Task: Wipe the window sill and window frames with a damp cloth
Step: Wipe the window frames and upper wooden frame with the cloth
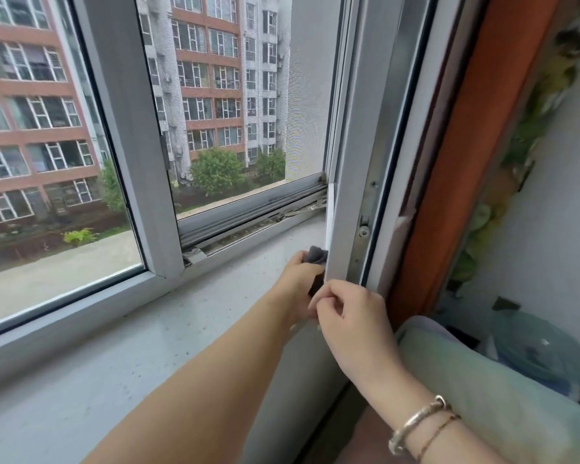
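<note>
A pale, speckled window sill (121,346) runs under a white window frame (131,135). On the right, an opened sash (352,162) swings into the room. My left hand (300,279) grips a dark grey cloth (317,257) and holds it against the bottom edge of that sash. My right hand (352,316), with bracelets on the wrist, sits just in front, its fingers curled at the sash's lower corner beside the cloth. My hands hide most of the cloth.
The bottom track (248,226) of the open window shows dirt and a metal hinge arm. An orange curtain (476,162) hangs right of the sash. A pale green cushion (482,380) and a translucent bin (543,346) lie at the lower right.
</note>
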Demonstrator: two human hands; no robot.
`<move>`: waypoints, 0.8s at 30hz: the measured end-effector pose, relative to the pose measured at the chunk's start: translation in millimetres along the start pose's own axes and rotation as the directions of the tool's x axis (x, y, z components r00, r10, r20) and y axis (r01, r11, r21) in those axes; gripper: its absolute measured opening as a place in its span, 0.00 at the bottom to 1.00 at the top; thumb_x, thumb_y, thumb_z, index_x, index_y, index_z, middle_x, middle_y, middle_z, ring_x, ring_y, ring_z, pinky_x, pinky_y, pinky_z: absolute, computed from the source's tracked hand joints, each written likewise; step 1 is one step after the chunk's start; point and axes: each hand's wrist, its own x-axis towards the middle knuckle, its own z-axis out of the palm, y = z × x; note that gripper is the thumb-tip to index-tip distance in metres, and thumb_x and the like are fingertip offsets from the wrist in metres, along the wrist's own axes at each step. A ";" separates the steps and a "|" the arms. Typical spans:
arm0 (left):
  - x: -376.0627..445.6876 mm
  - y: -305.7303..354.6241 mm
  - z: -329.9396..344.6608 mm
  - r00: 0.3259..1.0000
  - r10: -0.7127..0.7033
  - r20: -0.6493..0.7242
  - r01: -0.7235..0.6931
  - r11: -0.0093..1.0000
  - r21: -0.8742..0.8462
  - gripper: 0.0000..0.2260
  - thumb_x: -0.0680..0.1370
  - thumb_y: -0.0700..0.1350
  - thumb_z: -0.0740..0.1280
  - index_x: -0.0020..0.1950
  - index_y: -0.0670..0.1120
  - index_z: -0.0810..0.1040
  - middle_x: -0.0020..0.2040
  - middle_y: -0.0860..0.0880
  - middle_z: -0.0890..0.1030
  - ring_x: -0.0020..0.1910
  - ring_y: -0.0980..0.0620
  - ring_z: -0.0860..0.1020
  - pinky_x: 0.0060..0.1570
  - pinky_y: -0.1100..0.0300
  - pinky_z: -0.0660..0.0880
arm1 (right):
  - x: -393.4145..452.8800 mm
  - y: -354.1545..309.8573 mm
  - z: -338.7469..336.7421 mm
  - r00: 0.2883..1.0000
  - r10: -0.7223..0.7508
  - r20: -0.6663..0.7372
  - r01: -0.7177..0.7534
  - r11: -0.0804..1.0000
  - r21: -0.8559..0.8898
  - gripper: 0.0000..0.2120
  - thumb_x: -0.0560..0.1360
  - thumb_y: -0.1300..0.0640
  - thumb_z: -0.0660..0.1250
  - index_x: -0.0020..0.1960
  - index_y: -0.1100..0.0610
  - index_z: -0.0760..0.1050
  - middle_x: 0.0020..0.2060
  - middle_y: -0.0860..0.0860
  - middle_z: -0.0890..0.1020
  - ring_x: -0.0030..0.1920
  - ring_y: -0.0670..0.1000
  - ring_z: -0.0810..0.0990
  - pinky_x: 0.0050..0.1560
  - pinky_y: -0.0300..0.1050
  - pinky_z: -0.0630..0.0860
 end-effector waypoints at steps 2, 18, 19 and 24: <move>-3.4 -1.0 -7.9 1.000 -0.020 0.022 0.020 1.000 -0.006 0.11 0.76 0.25 0.56 0.43 0.41 0.67 0.36 0.46 0.72 0.29 0.54 0.74 0.23 0.68 0.71 | 2.4 3.4 1.4 1.000 0.010 -0.006 -0.010 0.998 0.059 0.11 0.69 0.55 0.56 0.34 0.53 0.75 0.30 0.49 0.81 0.35 0.50 0.81 0.36 0.52 0.80; -63.2 32.0 -35.7 0.997 0.069 -0.040 -0.066 0.995 0.069 0.10 0.76 0.31 0.57 0.48 0.44 0.74 0.49 0.40 0.76 0.48 0.42 0.76 0.51 0.45 0.77 | 4.3 -19.4 -51.2 0.988 0.035 -0.151 -0.046 0.997 -0.068 0.05 0.77 0.55 0.55 0.51 0.53 0.68 0.32 0.52 0.73 0.34 0.56 0.74 0.33 0.51 0.69; -65.3 37.5 -35.9 0.995 0.083 -0.064 -0.079 0.995 0.062 0.10 0.76 0.32 0.57 0.48 0.44 0.74 0.49 0.40 0.76 0.48 0.41 0.76 0.52 0.45 0.77 | 5.6 -20.3 -51.0 0.992 0.020 -0.127 -0.034 0.993 -0.109 0.10 0.78 0.56 0.54 0.57 0.52 0.68 0.34 0.52 0.73 0.35 0.56 0.74 0.32 0.49 0.69; -69.7 59.1 -53.3 0.975 0.147 -0.169 -0.130 0.986 0.108 0.09 0.76 0.34 0.57 0.48 0.45 0.74 0.48 0.40 0.76 0.47 0.41 0.77 0.53 0.43 0.77 | 10.3 -20.0 -46.7 0.995 0.000 -0.095 -0.023 0.970 -0.241 0.12 0.76 0.59 0.57 0.60 0.57 0.66 0.38 0.51 0.74 0.32 0.50 0.74 0.26 0.38 0.65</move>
